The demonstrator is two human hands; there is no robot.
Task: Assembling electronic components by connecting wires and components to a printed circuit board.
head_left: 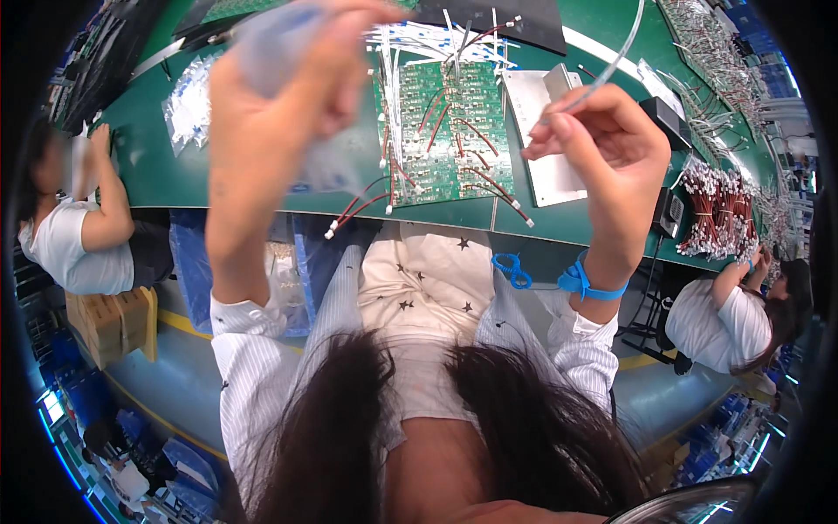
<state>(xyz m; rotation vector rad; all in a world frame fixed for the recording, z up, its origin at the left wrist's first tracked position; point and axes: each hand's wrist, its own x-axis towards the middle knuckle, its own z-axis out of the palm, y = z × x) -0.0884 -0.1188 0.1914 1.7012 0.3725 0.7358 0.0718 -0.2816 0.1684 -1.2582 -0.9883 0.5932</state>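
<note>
My left hand [288, 113], blurred by motion, is raised over the left part of the bench with a translucent plastic bag [278, 45] in its grip. The bag's contents cannot be made out. My right hand [607, 144] pinches the end of a thin, clear, tube-like strand [618, 65] that runs up past the far edge of the view. Between my hands lies a panel of green circuit boards [443, 131]. Red-and-black wires with white connectors and pale flat cables rest on it. Beside the panel, under my right fingertips, is a silvery metal plate [559, 179] with a raised block.
White flat cables [419, 37] lie beyond the panel, near a black board [515, 19]. Small clear bags [188, 109] sit at left. Bundled red-and-black wires [720, 210] and black boxes [670, 212] stand at right. Two people sit at either side.
</note>
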